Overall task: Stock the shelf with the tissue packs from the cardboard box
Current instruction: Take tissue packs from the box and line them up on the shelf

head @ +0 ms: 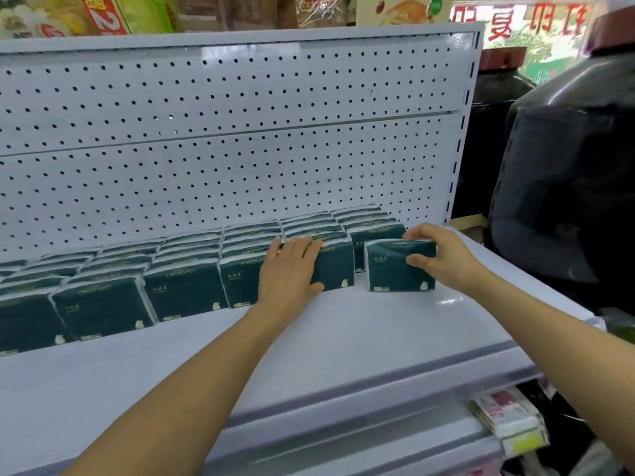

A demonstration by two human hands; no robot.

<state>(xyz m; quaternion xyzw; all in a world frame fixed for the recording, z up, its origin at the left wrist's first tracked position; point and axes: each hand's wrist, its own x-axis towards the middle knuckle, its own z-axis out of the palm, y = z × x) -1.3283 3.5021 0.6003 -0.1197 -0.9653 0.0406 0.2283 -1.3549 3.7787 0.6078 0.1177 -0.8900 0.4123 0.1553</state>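
Dark green tissue packs [185,290] stand in several rows along the back of the white shelf [343,338], against the pegboard. My right hand [436,252] grips one upright tissue pack [391,269] at its right end, standing on the shelf just in front of the rightmost row. My left hand [292,269] lies flat with straight fingers on the front face of the neighbouring pack [335,266], its thumb low on that face. The cardboard box is not in view.
A white pegboard back panel [240,132] rises behind the rows. Large dark jars [563,187] stand to the right of the shelf. Packaged goods [505,417] sit on a lower shelf at the bottom right. Bare shelf surface stretches in front of the rows.
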